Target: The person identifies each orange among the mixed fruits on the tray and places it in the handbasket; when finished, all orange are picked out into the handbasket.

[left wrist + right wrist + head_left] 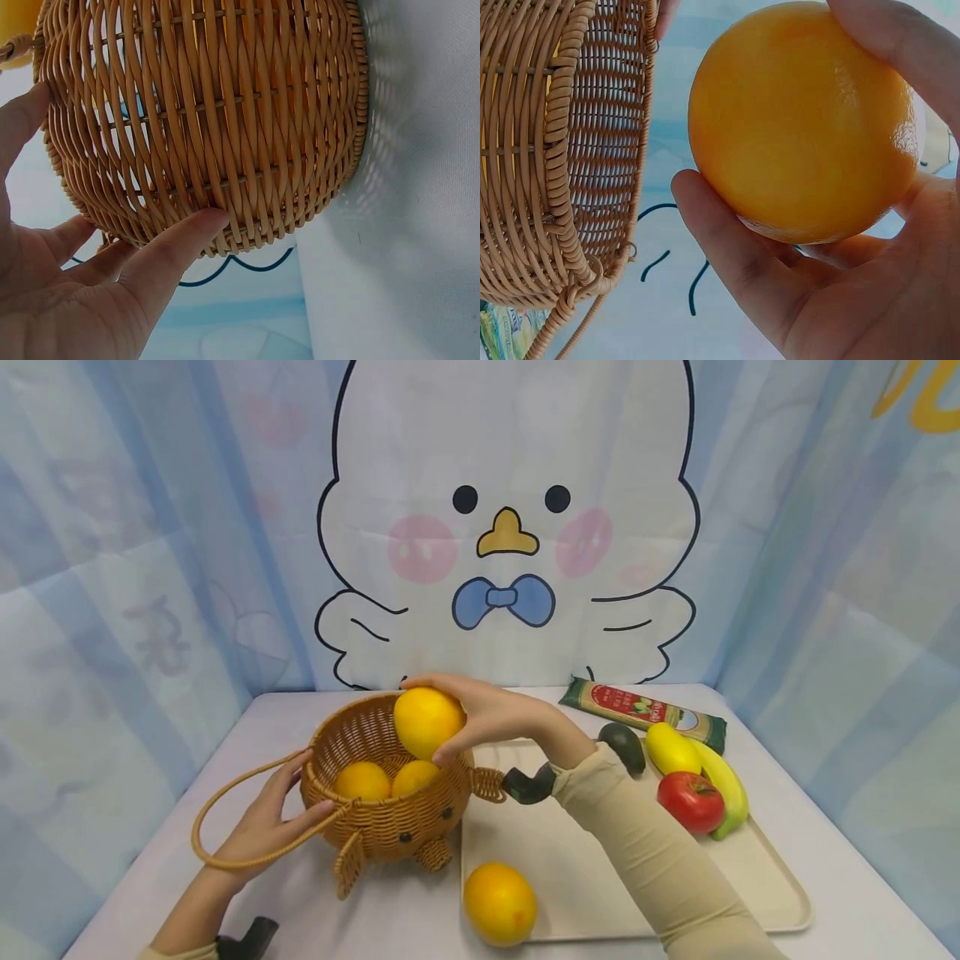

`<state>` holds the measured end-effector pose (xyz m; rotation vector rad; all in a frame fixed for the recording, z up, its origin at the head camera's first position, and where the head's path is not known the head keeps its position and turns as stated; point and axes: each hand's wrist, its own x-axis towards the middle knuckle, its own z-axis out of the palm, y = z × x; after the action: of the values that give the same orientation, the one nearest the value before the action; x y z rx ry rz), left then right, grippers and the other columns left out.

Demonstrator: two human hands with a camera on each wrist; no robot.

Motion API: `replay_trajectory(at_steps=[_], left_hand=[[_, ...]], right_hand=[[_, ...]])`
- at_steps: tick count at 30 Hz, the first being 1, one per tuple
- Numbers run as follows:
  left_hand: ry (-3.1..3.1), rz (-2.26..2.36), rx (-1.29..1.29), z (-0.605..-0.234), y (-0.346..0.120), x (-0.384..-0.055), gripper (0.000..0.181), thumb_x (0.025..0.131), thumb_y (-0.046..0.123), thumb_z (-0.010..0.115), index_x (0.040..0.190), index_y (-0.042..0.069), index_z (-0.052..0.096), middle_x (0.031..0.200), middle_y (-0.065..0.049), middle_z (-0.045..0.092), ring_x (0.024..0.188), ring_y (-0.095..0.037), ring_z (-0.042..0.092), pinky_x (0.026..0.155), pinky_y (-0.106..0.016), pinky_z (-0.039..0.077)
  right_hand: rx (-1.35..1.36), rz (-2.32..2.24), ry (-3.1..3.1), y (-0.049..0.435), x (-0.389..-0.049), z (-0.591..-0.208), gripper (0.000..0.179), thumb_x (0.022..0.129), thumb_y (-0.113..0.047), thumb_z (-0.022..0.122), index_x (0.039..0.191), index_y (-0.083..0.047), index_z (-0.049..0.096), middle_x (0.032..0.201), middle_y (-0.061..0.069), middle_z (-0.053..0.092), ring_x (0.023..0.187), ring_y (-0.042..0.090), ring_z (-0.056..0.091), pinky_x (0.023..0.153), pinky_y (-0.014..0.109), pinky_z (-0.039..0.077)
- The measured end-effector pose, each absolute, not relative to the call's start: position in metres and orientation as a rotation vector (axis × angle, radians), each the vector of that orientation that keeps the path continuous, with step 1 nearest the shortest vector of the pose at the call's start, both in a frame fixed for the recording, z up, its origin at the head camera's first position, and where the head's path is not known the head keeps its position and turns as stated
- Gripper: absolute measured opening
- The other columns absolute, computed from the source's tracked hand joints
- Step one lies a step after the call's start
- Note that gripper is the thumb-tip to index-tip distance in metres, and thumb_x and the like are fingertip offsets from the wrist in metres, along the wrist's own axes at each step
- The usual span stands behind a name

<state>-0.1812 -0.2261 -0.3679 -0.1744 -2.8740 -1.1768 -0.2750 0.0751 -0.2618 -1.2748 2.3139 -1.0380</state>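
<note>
My right hand [487, 714] grips an orange [427, 722] above the opening of a round wicker basket [390, 822]; in the right wrist view, the thumb and fingers wrap around this orange [802, 127]. Two more oranges [362, 781] lie inside the basket, which has a looped handle [217, 810] hanging to the left and an animal face on its front. With fingers spread, my left hand [262, 831] touches the basket's left side, inside the handle loop. The left wrist view shows one finger [176, 247] resting along the woven wall [217, 105].
A beige tray [555, 852] lies right of the basket. On its right side are an avocado [622, 747], a yellow fruit [672, 749], a banana [731, 789] and a tomato [690, 802]. Another orange [500, 903] sits at its near left corner. A green packet [645, 712] lies behind.
</note>
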Motion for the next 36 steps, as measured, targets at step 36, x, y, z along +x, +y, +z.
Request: replay_trajectory(at_steps=[36], left_hand=[[-2.878,-1.153,-0.166,-0.369,-0.227,-0.183,0.087,0.089,0.049,0.058,0.152,0.014,0.010,0.156,-0.023,0.013,0.138,-0.049,0.023,0.104,-0.067,0.031]], right_hand=[[-1.281,-1.011,2.339,0.057,-0.287,-0.263,0.085,0.072,-0.020,0.079,0.143,-0.031,0.033,0.140,-0.005,0.043,0.108,0.015,0.054,0.090,0.030,0.051]])
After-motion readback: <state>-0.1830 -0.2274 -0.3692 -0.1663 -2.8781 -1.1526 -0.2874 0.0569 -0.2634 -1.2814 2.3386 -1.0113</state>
